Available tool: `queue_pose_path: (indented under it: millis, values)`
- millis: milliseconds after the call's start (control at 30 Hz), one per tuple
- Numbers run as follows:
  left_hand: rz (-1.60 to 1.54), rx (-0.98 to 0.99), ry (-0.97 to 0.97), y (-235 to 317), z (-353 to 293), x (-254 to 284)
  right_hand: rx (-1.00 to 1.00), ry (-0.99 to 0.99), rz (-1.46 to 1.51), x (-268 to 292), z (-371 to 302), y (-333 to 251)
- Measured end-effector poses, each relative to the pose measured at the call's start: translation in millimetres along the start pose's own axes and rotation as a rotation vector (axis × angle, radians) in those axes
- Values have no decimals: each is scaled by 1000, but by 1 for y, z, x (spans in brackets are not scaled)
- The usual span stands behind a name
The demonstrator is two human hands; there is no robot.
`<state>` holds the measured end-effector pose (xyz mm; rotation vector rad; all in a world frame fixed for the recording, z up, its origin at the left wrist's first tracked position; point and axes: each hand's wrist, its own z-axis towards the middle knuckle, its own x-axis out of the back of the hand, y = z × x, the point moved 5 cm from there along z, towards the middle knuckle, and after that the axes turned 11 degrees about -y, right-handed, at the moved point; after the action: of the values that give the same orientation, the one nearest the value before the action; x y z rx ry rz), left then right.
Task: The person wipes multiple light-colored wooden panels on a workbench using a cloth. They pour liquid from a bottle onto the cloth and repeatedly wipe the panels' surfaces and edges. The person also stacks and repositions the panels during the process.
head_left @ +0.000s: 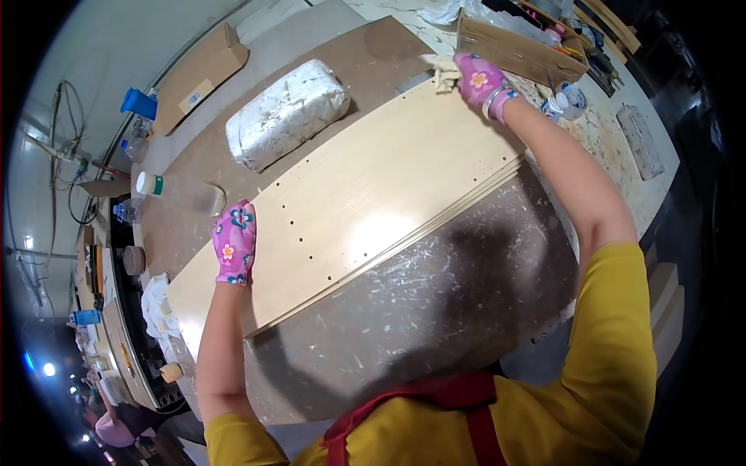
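Observation:
A long, pale wooden board (373, 171) with small dark holes lies slantwise on top of a stack of similar boards. Both my hands wear pink floral gloves. My right hand (479, 79) is closed around a crumpled cream rag (444, 74) at the board's far right corner. Over the far edge, toward the left end, my left hand (235, 242) is curled against the board, its fingertips partly hidden. Beyond the boards sits a white, plastic-wrapped block (287, 113). A clear bottle with a white cap (148, 184) lies on its side near my left hand.
The boards rest on a scuffed brown tabletop (404, 318). An open cardboard box (513, 50) of tools and supplies stands at the far right, small jars (573, 101) beside it. A flat carton (203, 78) lies far left; white cloth (158, 307) hangs near the left edge.

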<state>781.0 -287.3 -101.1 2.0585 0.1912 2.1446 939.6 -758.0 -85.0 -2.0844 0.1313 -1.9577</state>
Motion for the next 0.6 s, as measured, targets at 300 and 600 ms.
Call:
queue_pose_path:
  millis: [300,600]
  values:
    - [-50,-23,2,0,1,0,-139,-261,507,-20,13,54]
    - [-11,17,6,-5,0,-3,-169,-297,404,-11,12,42]
